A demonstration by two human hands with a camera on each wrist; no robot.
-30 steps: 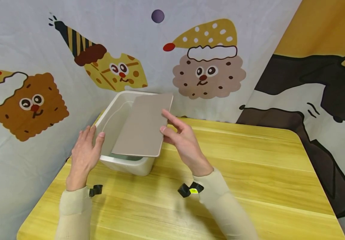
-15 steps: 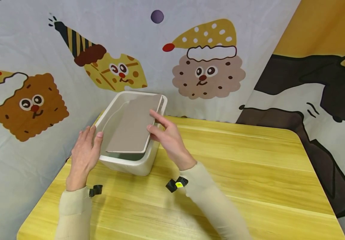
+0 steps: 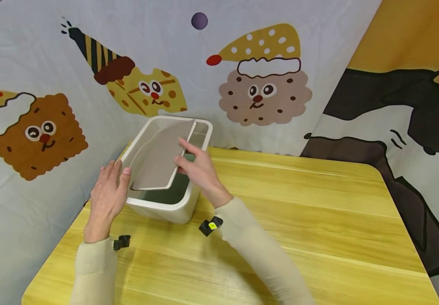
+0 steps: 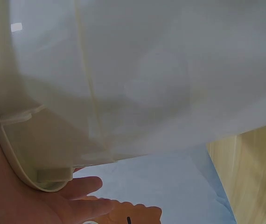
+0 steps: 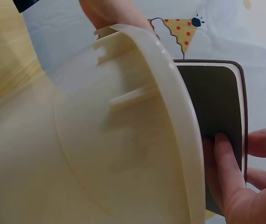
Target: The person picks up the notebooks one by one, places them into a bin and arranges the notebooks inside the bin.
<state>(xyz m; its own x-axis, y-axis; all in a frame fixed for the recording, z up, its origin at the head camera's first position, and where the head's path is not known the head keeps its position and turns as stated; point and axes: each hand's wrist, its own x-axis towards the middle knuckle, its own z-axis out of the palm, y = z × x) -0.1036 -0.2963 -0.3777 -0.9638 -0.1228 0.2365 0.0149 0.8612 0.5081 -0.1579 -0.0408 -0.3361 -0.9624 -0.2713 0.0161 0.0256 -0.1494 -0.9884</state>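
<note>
A flat taupe rectangular panel (image 3: 160,154) with pale edges lies slanted in the mouth of a white plastic bin (image 3: 183,208). My right hand (image 3: 200,171) pinches its right edge. In the right wrist view, the underside of the panel (image 5: 214,98) is dark with a light border and rounded corners; whether it is a tablet, a book or a lid I cannot tell. My left hand (image 3: 109,190) rests on the bin's left rim, fingers fairly straight. The bin's lower interior looks greenish, partly hidden by the panel.
The bin stands on a yellow wooden table (image 3: 299,212), near its back left edge. Behind the table hangs a cloth (image 3: 196,63) printed with cartoon biscuits and cheese. A black strap (image 3: 209,225) sits at the right wrist.
My right hand has moved left and tilted the panel, bringing it from over the bin's right rim into the mouth. More of the bin's right side shows. The left hand stays put.
</note>
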